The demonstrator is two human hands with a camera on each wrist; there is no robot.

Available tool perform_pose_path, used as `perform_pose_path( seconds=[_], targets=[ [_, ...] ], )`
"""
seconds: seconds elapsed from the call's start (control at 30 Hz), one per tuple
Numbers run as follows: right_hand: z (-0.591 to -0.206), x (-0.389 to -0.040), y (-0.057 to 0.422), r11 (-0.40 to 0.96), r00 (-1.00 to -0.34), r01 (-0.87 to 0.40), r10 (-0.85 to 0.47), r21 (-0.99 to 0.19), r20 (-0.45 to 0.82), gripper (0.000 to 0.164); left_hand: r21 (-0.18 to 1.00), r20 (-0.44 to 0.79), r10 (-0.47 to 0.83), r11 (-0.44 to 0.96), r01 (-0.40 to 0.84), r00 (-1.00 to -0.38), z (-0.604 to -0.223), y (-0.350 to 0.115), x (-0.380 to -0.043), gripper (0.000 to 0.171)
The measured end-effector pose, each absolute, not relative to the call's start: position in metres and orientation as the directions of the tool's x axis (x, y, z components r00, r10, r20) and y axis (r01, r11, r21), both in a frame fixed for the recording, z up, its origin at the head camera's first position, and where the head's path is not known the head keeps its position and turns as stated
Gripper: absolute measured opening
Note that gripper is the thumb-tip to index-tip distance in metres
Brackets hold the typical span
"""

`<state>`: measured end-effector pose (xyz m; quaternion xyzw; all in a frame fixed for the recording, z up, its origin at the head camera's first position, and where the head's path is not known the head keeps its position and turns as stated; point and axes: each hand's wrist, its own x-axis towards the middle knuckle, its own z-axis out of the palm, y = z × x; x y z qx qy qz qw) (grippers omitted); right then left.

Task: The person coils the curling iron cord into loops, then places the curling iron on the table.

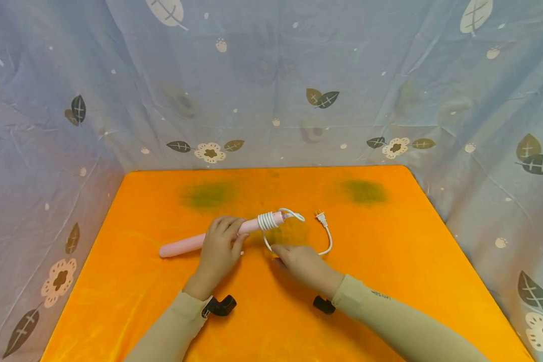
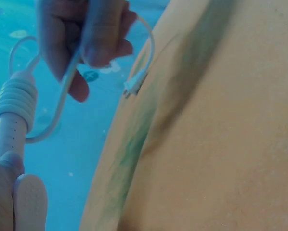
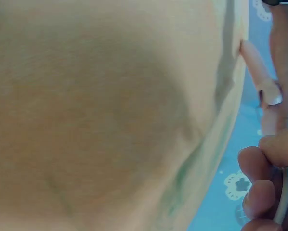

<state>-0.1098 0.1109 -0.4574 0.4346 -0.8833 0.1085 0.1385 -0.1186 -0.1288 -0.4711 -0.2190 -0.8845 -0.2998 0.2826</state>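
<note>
A slim pink hair curling iron (image 1: 181, 247) slants over the orange cloth, its handle end up to the right. Around its middle, my left hand (image 1: 219, 249) grips it with fingers over the top and thumb at the near side. Several turns of white cord (image 1: 267, 221) are wound tightly near the handle end, and a small loop sticks out past it. My right hand (image 1: 305, 266) pinches the cord's free part between thumb and fingers, below and right of the coils. Beyond that hand the cord curves up to a white two-pin plug (image 1: 321, 218). In the left wrist view, the cord (image 2: 62, 106) runs from the coils into the right fingers.
An orange cloth (image 1: 389, 281) with greenish patches covers the table. Pale blue curtains (image 1: 271, 75) with leaf and flower prints hang behind it and along both sides. Black wrist mounts (image 1: 221, 305) sit at both cuffs.
</note>
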Motion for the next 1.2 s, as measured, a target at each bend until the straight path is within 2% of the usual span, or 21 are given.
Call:
perform_pose_path(
  seconds=[0.17, 0.47, 0.73, 0.9, 1.2],
  targets=[
    [-0.445, -0.104, 0.107, 0.603, -0.594, -0.794, -0.738, -0.083, 0.320, 0.017, 0.390, 0.609, 0.233, 0.744, 0.542, -0.758, -0.475, -0.129, -0.120, 0.035],
    [-0.423, -0.094, 0.101, 0.551, -0.520, -0.834, -0.757, -0.041, 0.395, 0.017, 0.393, 0.601, 0.231, 0.748, 0.535, -0.765, -0.477, -0.129, -0.122, 0.033],
    [-0.414, -0.099, 0.106, 0.543, -0.483, -0.840, -0.740, -0.006, 0.468, 0.011, 0.368, 0.579, 0.260, 0.762, 0.532, -0.773, -0.480, -0.129, -0.122, 0.030],
    [-0.408, -0.105, 0.107, 0.535, -0.449, -0.844, -0.727, 0.019, 0.520, 0.015, 0.356, 0.582, 0.278, 0.758, 0.547, -0.764, -0.481, -0.129, -0.122, 0.032],
    [-0.396, -0.109, 0.116, 0.584, -0.514, -0.812, -0.689, -0.029, 0.512, 0.012, 0.384, 0.560, 0.278, 0.748, 0.542, -0.780, -0.480, -0.134, -0.121, 0.034]
  ],
)
